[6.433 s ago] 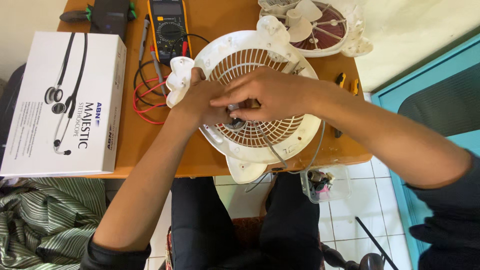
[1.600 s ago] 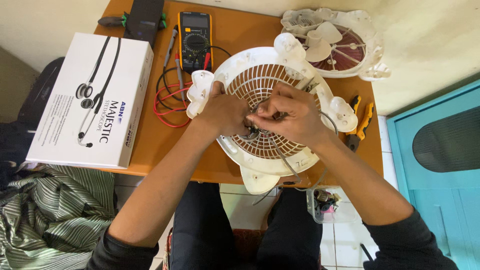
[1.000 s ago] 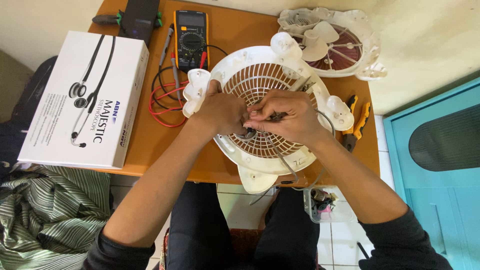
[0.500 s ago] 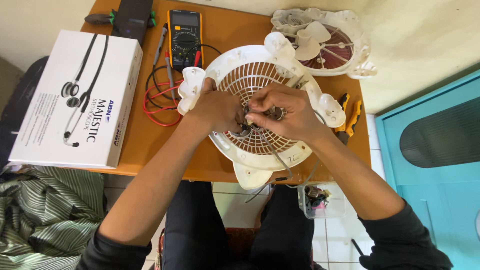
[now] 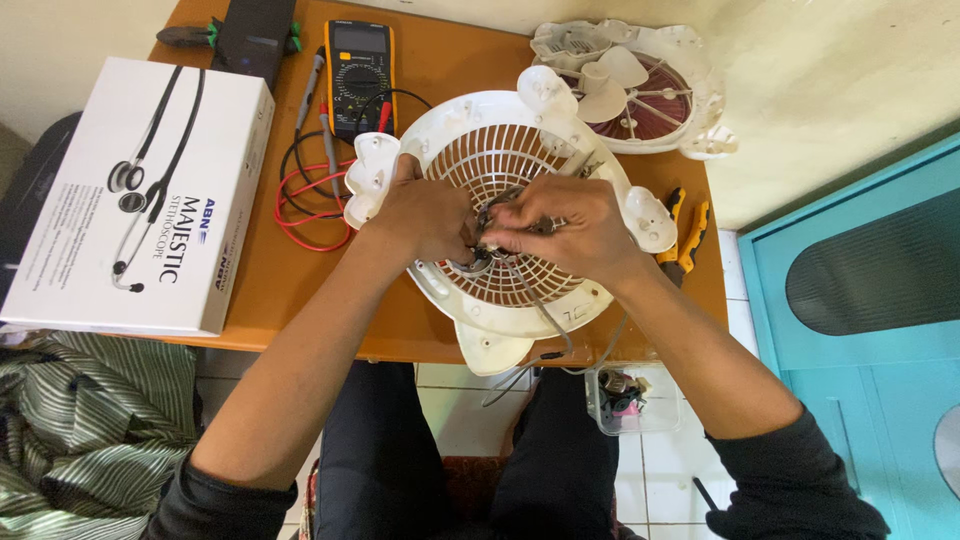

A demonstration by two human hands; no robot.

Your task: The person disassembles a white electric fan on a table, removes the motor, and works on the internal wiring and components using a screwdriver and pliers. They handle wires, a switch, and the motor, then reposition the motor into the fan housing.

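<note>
Small metal part (image 5: 487,240) at grille (image 5: 500,180) centre — between both hands' fingertips (image 5: 500,235).

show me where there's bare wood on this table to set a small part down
Bare table shows in a strip between the white box and the round white fan grille, below the red leads. A smaller patch lies between the multimeter and the second fan housing. The right edge by the pliers is crowded; both hands cover the grille's middle.
</note>
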